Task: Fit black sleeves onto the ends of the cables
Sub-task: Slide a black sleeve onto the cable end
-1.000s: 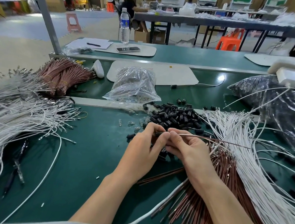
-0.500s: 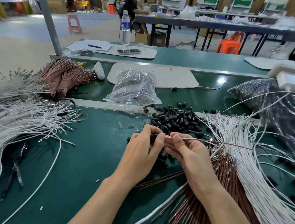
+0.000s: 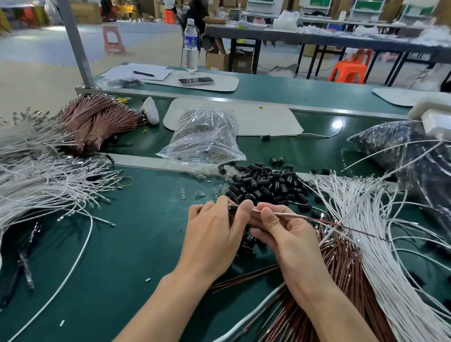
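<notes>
My left hand (image 3: 212, 234) and my right hand (image 3: 281, 237) meet over the green table (image 3: 130, 244), just in front of a heap of black sleeves (image 3: 268, 184). Between thumb and forefinger my right hand pinches a thin brown cable (image 3: 326, 222) that runs off to the right. My left hand's fingertips pinch the cable's end, where a small black sleeve (image 3: 232, 207) shows. Loose brown cables (image 3: 315, 309) and white cables (image 3: 378, 260) fan out under and beside my right forearm.
A big pile of white cables (image 3: 17, 188) covers the left side, with a brown cable bundle (image 3: 97, 121) behind it. A clear bag (image 3: 205, 137) and a large dark bag (image 3: 431, 173) lie beyond the sleeves. A water bottle (image 3: 191, 44) and phone (image 3: 195, 81) stand far back.
Both hands have stayed together at the cable end. The camera has tilted slightly, so the scene sits a little lower. The cable is still pinched in both hands.
</notes>
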A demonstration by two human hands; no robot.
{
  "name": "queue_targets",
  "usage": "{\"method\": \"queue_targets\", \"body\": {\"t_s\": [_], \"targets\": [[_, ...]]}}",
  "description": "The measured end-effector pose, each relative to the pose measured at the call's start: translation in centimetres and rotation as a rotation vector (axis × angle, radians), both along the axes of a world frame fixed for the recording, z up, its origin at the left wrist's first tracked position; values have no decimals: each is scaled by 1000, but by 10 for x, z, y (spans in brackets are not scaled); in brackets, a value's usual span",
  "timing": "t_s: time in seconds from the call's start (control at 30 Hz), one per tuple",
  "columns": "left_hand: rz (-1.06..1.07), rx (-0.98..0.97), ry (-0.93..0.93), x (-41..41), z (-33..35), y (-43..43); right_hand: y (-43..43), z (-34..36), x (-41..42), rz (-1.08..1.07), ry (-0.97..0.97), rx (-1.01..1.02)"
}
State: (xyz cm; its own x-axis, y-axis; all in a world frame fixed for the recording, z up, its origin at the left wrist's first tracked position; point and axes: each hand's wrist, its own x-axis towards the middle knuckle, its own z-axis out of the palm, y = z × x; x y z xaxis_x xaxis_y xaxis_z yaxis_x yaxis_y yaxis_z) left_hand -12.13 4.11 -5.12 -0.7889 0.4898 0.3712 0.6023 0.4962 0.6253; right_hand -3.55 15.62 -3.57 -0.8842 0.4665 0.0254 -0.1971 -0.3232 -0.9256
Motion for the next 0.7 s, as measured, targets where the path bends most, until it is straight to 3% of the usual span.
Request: {"method": "queue_targets", "body": {"t_s": [0.57,0.7], "targets": [[-54,35,-52,0,1,-1,2,-2,-3,94,39,-96],[-41,130,-109,4,1,-2,0,1,0,101,45,-101]]}}
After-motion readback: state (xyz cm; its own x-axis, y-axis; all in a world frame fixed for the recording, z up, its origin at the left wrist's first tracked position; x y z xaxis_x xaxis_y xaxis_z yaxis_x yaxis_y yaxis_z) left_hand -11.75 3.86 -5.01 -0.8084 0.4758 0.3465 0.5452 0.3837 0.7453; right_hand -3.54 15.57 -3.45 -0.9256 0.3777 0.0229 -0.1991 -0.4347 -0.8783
